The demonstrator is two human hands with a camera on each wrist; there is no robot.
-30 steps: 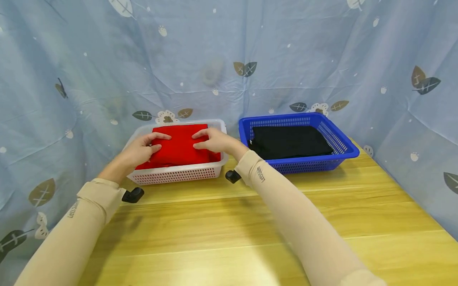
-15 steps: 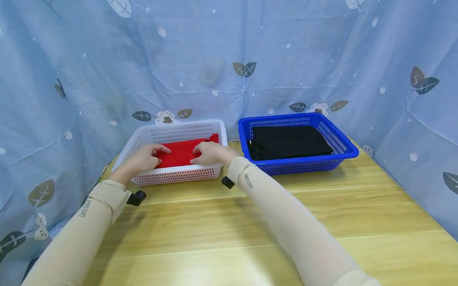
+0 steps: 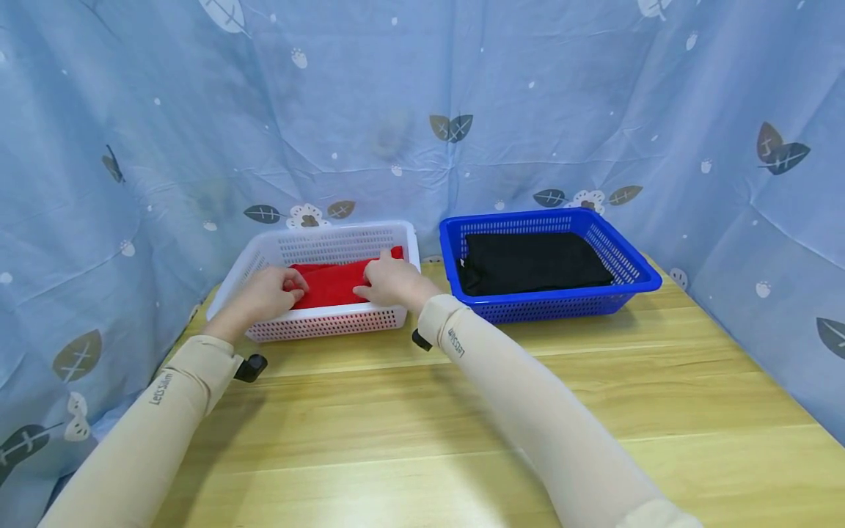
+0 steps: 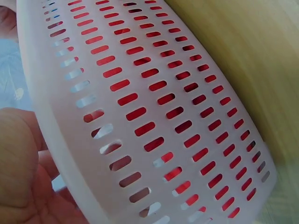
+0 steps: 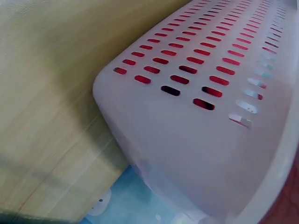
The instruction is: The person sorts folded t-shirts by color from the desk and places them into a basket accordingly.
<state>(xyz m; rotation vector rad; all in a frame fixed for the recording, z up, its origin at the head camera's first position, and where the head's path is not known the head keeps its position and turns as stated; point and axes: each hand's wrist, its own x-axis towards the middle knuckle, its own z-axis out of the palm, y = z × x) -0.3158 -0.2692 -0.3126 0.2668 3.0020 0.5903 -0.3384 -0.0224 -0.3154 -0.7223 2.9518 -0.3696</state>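
A folded red cloth (image 3: 333, 284) lies low in a white perforated basket (image 3: 343, 227). At the cloth's left end, my left hand (image 3: 264, 293) reaches over the front rim with curled fingers, pinching the edge. My right hand (image 3: 394, 282) rests on the cloth's right part, thumb and index finger spread apart and the other fingers mostly hidden. In the left wrist view, part of my left hand (image 4: 18, 163) shows behind the basket wall (image 4: 107, 84). Red fabric shows through the slots of the basket (image 5: 154, 112) in the right wrist view.
To the right stands a blue perforated basket (image 3: 554, 297) holding folded black fabric (image 3: 535, 260). Both baskets sit at the back of a wooden table (image 3: 396, 425), close to a blue patterned curtain (image 3: 370, 110).
The red cloth has gone down from the height of the basket rim to inside it, both hands lowering with it. Most recently, my left fingers have curled in at its left edge.
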